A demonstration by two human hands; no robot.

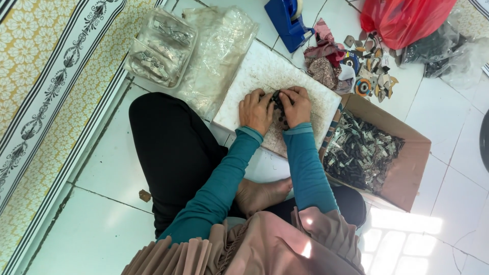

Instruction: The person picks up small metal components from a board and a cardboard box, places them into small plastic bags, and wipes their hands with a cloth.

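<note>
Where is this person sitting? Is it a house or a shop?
Probably a home floor used for piecework. The person sits on white tiles beside a patterned mat, working small parts on a white board, with a cardboard box full of metal bits.

You are pinching a small dark piece (pixel 276 98) between both hands, and it is sitting low over the far half of the white board (pixel 265 66). Your fingers are hiding most of it, so its shape is not showing clearly. The board is lying flat on the tiled floor, turned at an angle, its surface looking scuffed and speckled.
</note>
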